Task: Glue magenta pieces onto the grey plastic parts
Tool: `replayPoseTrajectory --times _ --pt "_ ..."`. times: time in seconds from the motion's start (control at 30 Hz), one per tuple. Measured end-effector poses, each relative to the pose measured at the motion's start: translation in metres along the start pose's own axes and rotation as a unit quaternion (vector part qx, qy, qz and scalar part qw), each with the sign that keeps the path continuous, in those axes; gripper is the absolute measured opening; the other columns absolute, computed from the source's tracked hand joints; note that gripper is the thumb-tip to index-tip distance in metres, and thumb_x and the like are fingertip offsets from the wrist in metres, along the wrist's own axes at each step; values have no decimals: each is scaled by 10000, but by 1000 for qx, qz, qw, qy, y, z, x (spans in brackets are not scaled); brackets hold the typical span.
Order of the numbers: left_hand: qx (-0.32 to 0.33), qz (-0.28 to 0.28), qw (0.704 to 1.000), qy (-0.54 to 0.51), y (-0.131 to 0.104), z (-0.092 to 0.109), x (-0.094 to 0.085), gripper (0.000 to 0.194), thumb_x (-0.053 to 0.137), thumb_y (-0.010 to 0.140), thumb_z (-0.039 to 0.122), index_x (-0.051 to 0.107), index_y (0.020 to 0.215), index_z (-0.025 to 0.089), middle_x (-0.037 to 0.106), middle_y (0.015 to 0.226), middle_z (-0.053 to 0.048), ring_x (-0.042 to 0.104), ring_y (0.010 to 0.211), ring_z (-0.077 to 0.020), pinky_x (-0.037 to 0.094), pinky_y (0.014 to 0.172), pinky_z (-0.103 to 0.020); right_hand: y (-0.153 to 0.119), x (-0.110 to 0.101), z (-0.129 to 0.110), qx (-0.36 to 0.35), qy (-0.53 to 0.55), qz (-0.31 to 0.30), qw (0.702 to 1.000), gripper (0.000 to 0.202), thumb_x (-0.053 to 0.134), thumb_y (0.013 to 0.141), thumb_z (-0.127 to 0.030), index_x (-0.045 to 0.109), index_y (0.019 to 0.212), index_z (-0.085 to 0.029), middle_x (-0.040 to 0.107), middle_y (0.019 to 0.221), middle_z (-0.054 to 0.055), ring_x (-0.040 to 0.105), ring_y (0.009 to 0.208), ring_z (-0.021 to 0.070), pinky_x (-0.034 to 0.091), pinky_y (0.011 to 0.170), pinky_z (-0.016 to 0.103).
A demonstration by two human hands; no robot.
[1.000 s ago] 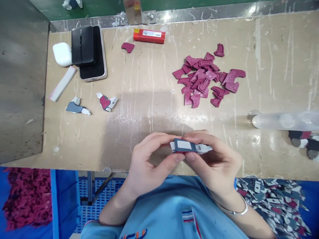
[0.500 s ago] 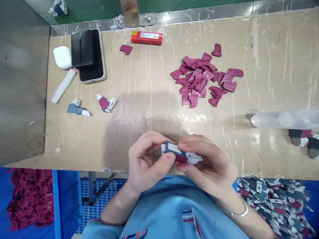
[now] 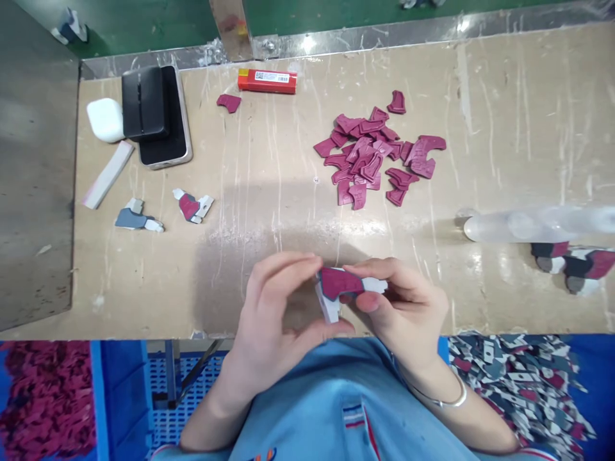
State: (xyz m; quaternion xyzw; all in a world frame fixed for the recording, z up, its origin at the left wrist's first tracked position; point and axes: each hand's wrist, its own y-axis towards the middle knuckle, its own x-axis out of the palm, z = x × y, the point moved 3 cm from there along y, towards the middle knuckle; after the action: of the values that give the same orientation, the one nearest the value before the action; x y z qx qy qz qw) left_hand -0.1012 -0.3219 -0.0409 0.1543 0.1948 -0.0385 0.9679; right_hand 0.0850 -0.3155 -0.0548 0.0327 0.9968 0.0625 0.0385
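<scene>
Between my hands, just above the table's front edge, is a small plastic part [image 3: 340, 282] with a maroon face, dark grey-blue edges and white ends. My left hand [image 3: 273, 314] has its fingertips on the part's upper left corner and its thumb at the lower white end. My right hand [image 3: 408, 307] pinches the right side between thumb and fingers, next to the white tip. Farther up the table lies a pile of loose maroon pieces [image 3: 365, 153]. Two similar parts, one grey-and-white [image 3: 137, 218] and one maroon-and-white [image 3: 191, 206], rest at the left.
At the back left are a black case [image 3: 144, 102] on a phone [image 3: 177, 141], a white case [image 3: 104, 120] and a pale strip [image 3: 108, 176]. A red box [image 3: 268, 81] lies behind. A clear bottle [image 3: 538, 225] lies right. Blue bins [image 3: 122, 384] stand below the front edge.
The part has been turned so its maroon face now shows upward, with one white end pointing down. My left fingers have shifted to its corner and end. The whole view has shifted slightly.
</scene>
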Motion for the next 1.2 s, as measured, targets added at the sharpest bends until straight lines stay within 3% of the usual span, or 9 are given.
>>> replayPoseTrajectory --times 0.1,0.3,0.43,0.6,0.7,0.83,0.93,1.03,1.2 --pt "94 9 993 64 2 6 3 366 816 947 97 717 1257 266 822 1166 -40 798 1088 -206 674 1030 -343 1 2 2 6 10 -26 1000 322 813 972 -555 851 959 -236 809 763 30 726 575 164 574 486 253" --pt "95 35 994 46 4 5 2 311 782 899 39 762 1136 239 871 1078 -30 826 984 -197 672 1049 -353 4 0 2 -130 -9 -66 989 411 885 905 -529 777 1190 -253 835 990 58 822 889 224 710 783 338" --pt "91 10 995 34 5 4 4 301 767 896 60 783 1137 240 889 1065 -35 846 929 -212 698 1004 -371 9 -7 0 -203 -25 -100 974 215 840 984 -345 781 1152 -224 837 935 73 836 861 243 722 740 357" --pt "82 -22 996 -11 15 1 13 272 817 882 116 810 1111 263 893 1006 -23 857 881 -234 719 985 -397 14 -16 -7 -261 -84 -115 955 213 843 977 -284 775 1158 -195 838 930 84 830 820 235 721 719 358" --pt "72 -77 994 -10 24 5 16 248 812 903 140 799 1113 269 888 997 -25 862 926 -242 721 964 -355 13 -22 -12 -283 -115 -104 946 163 766 1031 -274 743 1158 -176 825 910 88 819 802 220 718 709 349" --pt "104 -215 967 94 43 13 7 355 765 1013 316 716 1364 297 865 1208 -60 849 1069 -253 721 919 -327 5 -52 -15 -284 -172 -45 942 114 718 1061 -290 733 1084 -179 803 829 65 791 716 209 708 646 339" --pt "149 -242 942 180 78 7 -8 367 695 1067 403 672 1415 288 823 1318 -90 815 1165 -281 702 970 -392 -11 -99 -10 -254 -260 59 930 45 795 988 -239 759 1002 -216 805 817 50 782 672 229 684 592 344" --pt "172 -238 930 219 147 -16 -9 293 634 1074 406 729 1299 244 814 1291 -119 775 1206 -327 650 1049 -508 -27 -147 3 -224 -325 149 907 74 850 927 -235 784 951 -256 803 816 28 760 649 244 634 530 362" --pt "101 -156 948 260 296 -68 33 446 759 886 342 709 1275 129 700 1461 -236 581 1435 -471 383 1258 -719 -46 -182 25 -228 -464 205 831 97 838 974 -247 810 1066 -257 819 941 34 775 770 225 632 682 359"
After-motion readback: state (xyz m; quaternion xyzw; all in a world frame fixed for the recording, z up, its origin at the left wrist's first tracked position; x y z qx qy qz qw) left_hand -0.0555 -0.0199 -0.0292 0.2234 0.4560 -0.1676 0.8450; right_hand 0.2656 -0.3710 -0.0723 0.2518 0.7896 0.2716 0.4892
